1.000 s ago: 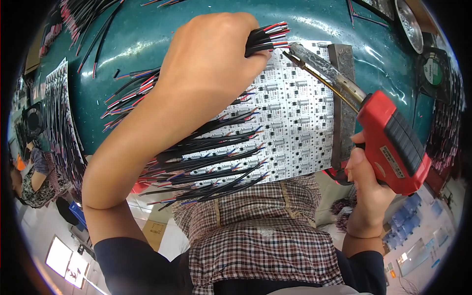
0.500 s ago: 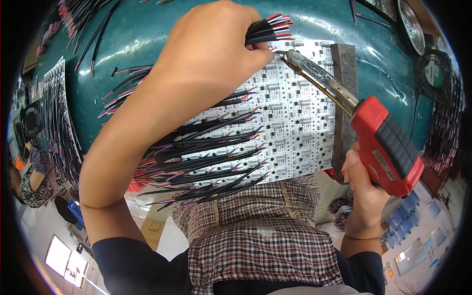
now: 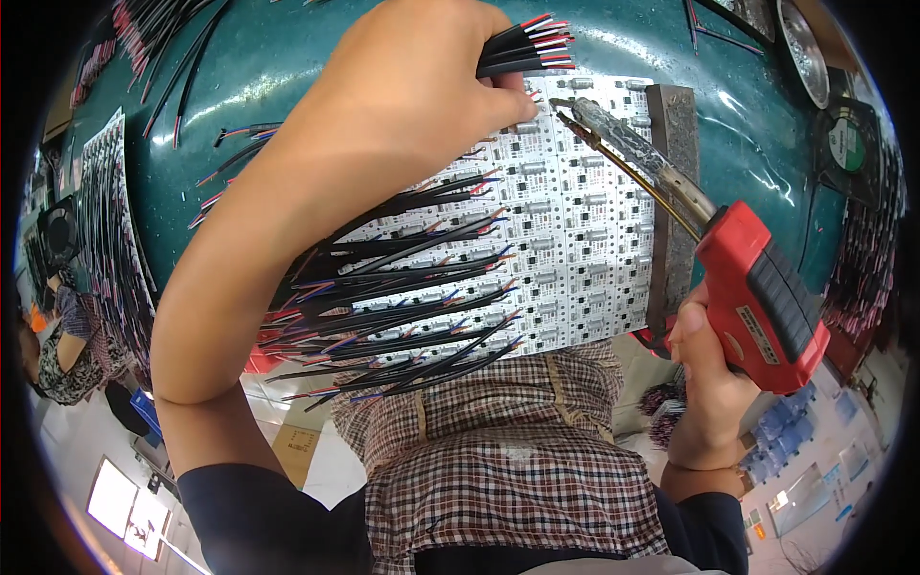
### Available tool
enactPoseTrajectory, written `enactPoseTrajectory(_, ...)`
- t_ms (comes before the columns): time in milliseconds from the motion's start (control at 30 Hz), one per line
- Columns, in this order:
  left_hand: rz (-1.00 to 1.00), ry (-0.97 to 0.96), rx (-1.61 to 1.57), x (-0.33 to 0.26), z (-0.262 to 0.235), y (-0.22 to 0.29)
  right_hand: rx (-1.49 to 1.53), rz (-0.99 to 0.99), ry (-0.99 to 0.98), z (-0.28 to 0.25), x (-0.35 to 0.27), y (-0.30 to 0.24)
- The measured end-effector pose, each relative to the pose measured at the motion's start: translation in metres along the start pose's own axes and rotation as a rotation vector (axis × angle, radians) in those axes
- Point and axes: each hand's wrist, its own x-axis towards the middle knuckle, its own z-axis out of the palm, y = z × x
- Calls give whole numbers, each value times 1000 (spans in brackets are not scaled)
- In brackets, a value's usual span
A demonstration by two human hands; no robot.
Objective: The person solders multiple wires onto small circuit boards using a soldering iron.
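Observation:
My left hand point(image 3: 407, 91) is closed around a bundle of black cables point(image 3: 532, 53) with red and blue tips, held over the far edge of a white circuit board panel point(image 3: 565, 240). My right hand point(image 3: 704, 374) grips the red handle of a soldering gun point(image 3: 757, 292). Its long metal barrel reaches up and left, and the tip point(image 3: 561, 103) sits on the panel right beside my left fingertips. Many black wires point(image 3: 402, 297) lie soldered in rows across the panel's left half, fanning out toward me.
A dark metal bar point(image 3: 671, 192) lies along the panel's right edge on the green bench point(image 3: 287, 67). Loose wires point(image 3: 163, 38) lie at the far left, a round metal dish point(image 3: 805, 48) and a fan point(image 3: 848, 144) at the far right. Another person point(image 3: 67, 335) sits at the left.
My left hand has moved the cable bundle a little farther across the panel. The soldering tip has followed it and stays next to my fingertips.

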Motion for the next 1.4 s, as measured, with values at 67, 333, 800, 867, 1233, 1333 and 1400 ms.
enactPoseTrajectory(67, 50, 38, 42, 0, 0, -1, 0, 10, -1, -2, -2, 4)
enactPoseTrajectory(333, 107, 84, 133, -1, 0, 0, 57, 155, -107, -6, -2, -1)
enactPoseTrajectory(800, 168, 73, 103, 0, 1, -7, 145, 116, 135, 7, 1, -14)
enactPoseTrajectory(867, 121, 55, 65, 2, -2, -8, 160, 94, 133, 8, 0, -12)
enactPoseTrajectory(1233, 168, 335, 240, -17, -4, 10, 199, 34, 79, 1, -7, -2)
enactPoseTrajectory(1333, 175, 400, 337, -25, -5, 16, 198, 67, 85, 0, -9, -2)
enactPoseTrajectory(1400, 141, 413, 329, -31, -8, 22, 183, 49, 76, 0, -9, -2)
